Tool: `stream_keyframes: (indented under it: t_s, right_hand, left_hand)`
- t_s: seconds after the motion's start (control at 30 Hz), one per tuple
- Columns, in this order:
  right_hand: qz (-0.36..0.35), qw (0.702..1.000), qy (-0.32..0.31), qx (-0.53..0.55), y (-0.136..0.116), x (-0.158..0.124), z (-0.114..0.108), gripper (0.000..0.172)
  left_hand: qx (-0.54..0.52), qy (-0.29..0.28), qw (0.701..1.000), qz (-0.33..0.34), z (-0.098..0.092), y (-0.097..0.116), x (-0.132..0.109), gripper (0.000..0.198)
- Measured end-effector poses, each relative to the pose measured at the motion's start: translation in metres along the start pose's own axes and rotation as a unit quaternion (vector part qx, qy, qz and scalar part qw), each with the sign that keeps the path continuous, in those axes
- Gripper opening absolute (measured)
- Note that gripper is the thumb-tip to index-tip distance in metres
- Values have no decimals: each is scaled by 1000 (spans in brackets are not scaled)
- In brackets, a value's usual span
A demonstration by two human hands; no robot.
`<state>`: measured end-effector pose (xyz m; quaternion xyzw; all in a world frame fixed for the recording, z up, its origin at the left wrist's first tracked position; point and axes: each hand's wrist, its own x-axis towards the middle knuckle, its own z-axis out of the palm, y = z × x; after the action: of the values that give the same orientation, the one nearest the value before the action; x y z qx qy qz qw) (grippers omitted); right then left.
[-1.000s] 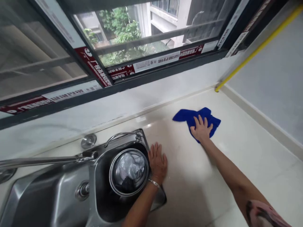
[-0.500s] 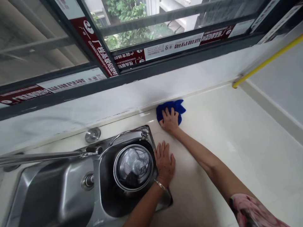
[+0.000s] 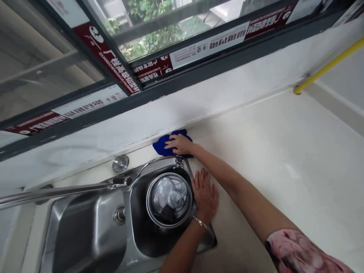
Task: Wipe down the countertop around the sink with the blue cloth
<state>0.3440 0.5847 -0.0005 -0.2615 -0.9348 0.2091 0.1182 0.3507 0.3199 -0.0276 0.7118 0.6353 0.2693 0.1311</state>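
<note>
My right hand [image 3: 182, 145] presses a crumpled blue cloth [image 3: 162, 147] onto the pale countertop [image 3: 267, 163], close to the wall behind the sink. Its fingers curl over the cloth, and part of the cloth is hidden under them. My left hand [image 3: 205, 195], with a bracelet at the wrist, rests at the right rim of the sink with its fingers apart and nothing in it. Just left of it, a round metal colander [image 3: 148, 212] sits in the right basin, holding a clear, crinkled plastic-looking item [image 3: 170, 191].
A double steel sink [image 3: 129, 235] lies on the left. A long metal faucet [image 3: 85, 188] reaches across it, and a thin curved tap [image 3: 149, 162] stands behind the right basin. A round metal cap [image 3: 120, 163] sits by the wall. A yellow pipe [image 3: 327, 68] runs at the upper right.
My right hand has slid the blue cloth leftward along the wall, to behind the sink's right corner. My left hand stays by the sink rim. The camera view has shifted slightly.
</note>
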Motion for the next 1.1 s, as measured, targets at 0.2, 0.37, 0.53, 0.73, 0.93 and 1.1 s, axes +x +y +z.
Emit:
stream_keyframes:
  t_s: [0.2,0.37,0.53,0.73,0.93,1.1]
  right_hand:
    - [58,992,98,-57,7,-47,-6,49]
    - [228,950,168,-129,50,-144,-28,48]
    - [350,889,210,-207,66,-204,-43,50]
    - [324,913,162,-188,28,-153,-24,53]
    - [157,984,69,-42,-9,-44,1,52]
    - [16,996,-26,88,-9,29,9,49]
  left_hand:
    - [5,-26,1000,-8,-2,-1,0,57]
    - [1,-35,999,-17,-4,3,0,57]
    - [-14,-41,999,-30,-6,7,0,57]
    - [-26,-40,998,-35,-6,10,2,59]
    - [-27,-45,998,-32,-4,10,0,57]
    - [-35,-58,997,-29,-4,7,-1,60]
